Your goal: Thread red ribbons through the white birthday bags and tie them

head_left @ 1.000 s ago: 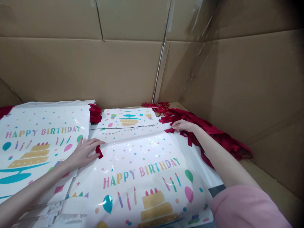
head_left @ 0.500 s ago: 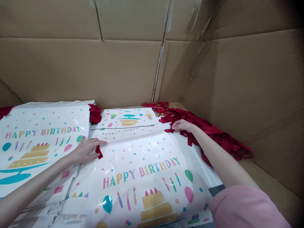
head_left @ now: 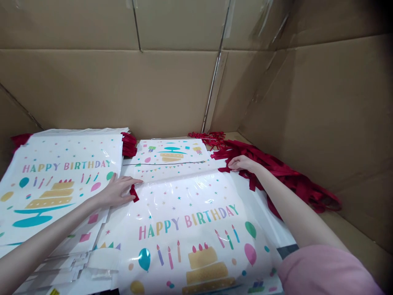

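A glossy white HAPPY BIRTHDAY sheet (head_left: 188,200), printed with a cake, candles and balloons, lies in front of me. My left hand (head_left: 118,191) rests at its upper left edge with fingers stretched out; its thumb touches a short red ribbon end (head_left: 134,194). At the upper right corner, the fingertips of my right hand (head_left: 243,164) are pinched on a red ribbon (head_left: 225,169). A thin dark cord (head_left: 162,164) with a loop at its right end runs across the printed sheet behind.
At left stands a stack of similar printed sheets (head_left: 61,149), with red ribbon bundles (head_left: 129,144) at its sides. A pile of red ribbons (head_left: 276,172) lies at right, and thin red strips (head_left: 211,139) lie at the back. Cardboard walls (head_left: 107,90) enclose the back and right.
The view has turned slightly left, so everything appears farther right. Both hands stay at the same spots on the sheet, the right one still pinching the ribbon.
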Demonstrator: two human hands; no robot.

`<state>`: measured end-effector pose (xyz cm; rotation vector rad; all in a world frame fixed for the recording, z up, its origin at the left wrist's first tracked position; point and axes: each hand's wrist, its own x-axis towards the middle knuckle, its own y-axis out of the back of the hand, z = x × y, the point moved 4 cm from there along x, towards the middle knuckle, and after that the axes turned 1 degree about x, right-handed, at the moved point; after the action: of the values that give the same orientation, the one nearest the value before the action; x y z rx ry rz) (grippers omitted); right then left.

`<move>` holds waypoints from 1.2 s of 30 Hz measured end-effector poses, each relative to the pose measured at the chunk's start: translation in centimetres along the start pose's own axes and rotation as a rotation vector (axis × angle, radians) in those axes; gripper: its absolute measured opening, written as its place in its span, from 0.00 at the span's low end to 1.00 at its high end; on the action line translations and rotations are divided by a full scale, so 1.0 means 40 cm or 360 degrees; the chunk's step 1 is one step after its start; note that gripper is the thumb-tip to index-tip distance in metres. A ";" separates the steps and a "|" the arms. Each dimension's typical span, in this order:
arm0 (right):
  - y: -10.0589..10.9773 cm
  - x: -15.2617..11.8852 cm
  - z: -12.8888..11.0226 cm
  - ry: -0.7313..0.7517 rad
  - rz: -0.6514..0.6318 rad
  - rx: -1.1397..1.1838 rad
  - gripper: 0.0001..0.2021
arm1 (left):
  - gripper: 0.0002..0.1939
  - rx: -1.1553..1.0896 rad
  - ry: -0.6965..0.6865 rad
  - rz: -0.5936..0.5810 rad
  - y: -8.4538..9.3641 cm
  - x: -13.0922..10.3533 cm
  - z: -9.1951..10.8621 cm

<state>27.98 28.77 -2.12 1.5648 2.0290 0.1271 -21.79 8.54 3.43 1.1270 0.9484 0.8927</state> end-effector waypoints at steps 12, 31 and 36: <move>-0.005 -0.035 -0.024 0.0031 0.0062 0.0000 0.11 | 0.25 -0.0052 0.0010 0.0049 -0.014 -0.003 -0.012; -0.011 -0.043 -0.031 -0.0006 0.0083 0.0053 0.11 | 0.14 0.0046 0.0001 0.0465 -0.020 -0.051 0.021; -0.006 -0.035 -0.021 -0.0004 0.0092 0.0043 0.11 | 0.15 0.0028 0.0021 0.0485 -0.018 -0.053 0.021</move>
<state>27.59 27.64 -1.00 1.6398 1.9922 0.1199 -21.64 6.17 3.19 1.3041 0.8077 1.1399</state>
